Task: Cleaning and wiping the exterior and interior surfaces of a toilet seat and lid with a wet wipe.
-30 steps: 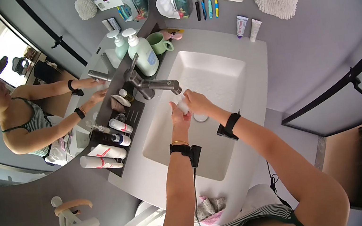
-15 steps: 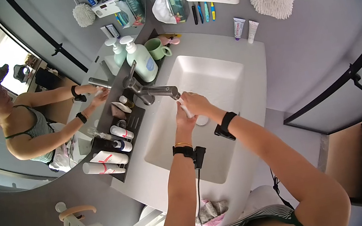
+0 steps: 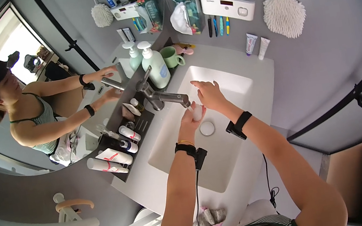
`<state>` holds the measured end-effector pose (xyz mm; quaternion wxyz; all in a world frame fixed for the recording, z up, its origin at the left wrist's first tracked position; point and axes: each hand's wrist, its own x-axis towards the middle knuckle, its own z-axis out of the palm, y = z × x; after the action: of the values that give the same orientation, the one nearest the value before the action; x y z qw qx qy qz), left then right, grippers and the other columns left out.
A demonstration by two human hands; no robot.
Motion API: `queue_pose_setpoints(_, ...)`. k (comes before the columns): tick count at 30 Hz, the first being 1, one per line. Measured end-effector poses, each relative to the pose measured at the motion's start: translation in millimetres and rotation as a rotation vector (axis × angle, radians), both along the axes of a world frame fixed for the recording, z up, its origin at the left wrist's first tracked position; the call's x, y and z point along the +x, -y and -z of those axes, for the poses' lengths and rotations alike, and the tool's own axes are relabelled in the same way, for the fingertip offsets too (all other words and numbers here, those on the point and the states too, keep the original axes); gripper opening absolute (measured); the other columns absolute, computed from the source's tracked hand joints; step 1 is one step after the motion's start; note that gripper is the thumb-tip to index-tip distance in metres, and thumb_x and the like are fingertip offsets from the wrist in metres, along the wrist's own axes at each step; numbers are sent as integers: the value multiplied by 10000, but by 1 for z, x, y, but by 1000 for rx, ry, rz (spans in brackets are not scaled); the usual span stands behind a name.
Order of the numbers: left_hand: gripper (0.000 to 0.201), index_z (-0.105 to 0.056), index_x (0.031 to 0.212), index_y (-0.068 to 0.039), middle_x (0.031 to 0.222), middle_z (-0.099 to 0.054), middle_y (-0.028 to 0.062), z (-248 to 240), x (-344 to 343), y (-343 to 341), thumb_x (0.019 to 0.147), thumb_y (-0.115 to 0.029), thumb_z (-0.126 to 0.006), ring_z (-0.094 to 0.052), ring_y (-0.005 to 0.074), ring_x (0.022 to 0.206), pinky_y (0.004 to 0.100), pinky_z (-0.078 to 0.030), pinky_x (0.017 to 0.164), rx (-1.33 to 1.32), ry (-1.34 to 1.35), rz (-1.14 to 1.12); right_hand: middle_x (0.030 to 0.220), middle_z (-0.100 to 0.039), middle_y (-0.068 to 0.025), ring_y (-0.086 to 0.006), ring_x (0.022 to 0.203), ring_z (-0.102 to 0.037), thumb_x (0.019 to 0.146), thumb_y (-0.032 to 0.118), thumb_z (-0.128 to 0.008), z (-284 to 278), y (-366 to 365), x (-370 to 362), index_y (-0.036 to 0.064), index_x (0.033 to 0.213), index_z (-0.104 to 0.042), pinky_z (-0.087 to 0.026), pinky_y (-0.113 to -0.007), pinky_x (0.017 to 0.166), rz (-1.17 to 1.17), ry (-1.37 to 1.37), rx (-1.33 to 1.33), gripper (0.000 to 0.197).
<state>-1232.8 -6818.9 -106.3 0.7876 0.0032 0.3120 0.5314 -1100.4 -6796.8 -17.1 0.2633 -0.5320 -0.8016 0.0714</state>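
Note:
Below the spout of the grey metal faucet (image 3: 159, 96), my left hand (image 3: 190, 120) is closed around a small white rounded object (image 3: 197, 112), whose kind I cannot make out. Water seems to run from the spout onto it. My right hand (image 3: 210, 95) is held over the basin beyond it, fingers spread and empty. Both hands are above the white rectangular sink (image 3: 190, 169), which has a round white drain plug (image 3: 207, 128) at its bottom. Each wrist wears a black band.
A pump bottle (image 3: 154, 67) and a green mug (image 3: 172, 57) stand behind the faucet. Several white tubes and bottles (image 3: 112, 157) lie on the dark shelf at left, below the round mirror (image 3: 76, 145). A fluffy white hand towel ball (image 3: 285, 15) hangs at right.
My hands were together around the white object under the spout; now my right hand has moved off and opened. The head view has shifted slightly.

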Motion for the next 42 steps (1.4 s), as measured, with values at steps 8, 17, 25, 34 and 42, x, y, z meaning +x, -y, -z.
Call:
queue_pose_setpoints(8, 252, -516, 1070, -47, 1040, -564, 94, -13, 22, -18, 917, -236, -579, -603, 280, 867, 363, -603, 703, -61, -333, -82, 746, -632, -86, -257, 699, -601, 766, -22, -523, -61, -21, -25, 135, 1409, -341, -426, -394, 738, -191, 132, 224, 686)
queue_pose_setpoints(17, 383, -480, 1163, -91, 1133, -529, 20, -18, 3, -2, 829, -29, -658, -539, 142, 1040, 290, -489, 910, 57, -211, -54, 613, -580, -44, -227, 586, -597, 744, 34, -547, -92, -57, -65, 311, 1456, -242, -464, -374, 643, -343, 316, 509, 823)
queue_pose_setpoints(25, 235, -477, 1171, -95, 1056, -528, 36, -19, 13, 2, 940, -100, -520, -535, 93, 893, 211, -484, 758, 79, -237, 10, 778, -635, -51, -221, 769, -634, 799, 83, -547, -83, -58, -57, 286, 1343, -448, -465, -366, 680, -274, 348, 374, 589)
queue_pose_setpoints(34, 348, -501, 927, -73, 725, -494, 26, -22, -4, 17, 944, -421, -500, -401, 103, 463, 244, -272, 372, 8, -477, 76, 938, -636, -186, -354, 880, -609, 873, 138, -488, -44, -25, -29, 116, 1255, -487, -477, -454, 763, -247, -323, 1, 382)
queue_pose_setpoints(42, 545, -437, 675, -113, 526, -408, -1, -30, -7, 29, 924, -592, -362, -317, 134, 344, 293, -222, 341, -160, -715, -17, 1015, -647, -173, -338, 941, -615, 884, 203, -514, 38, 18, 10, 59, 1285, -440, -481, -399, 811, -207, -192, -400, 433)
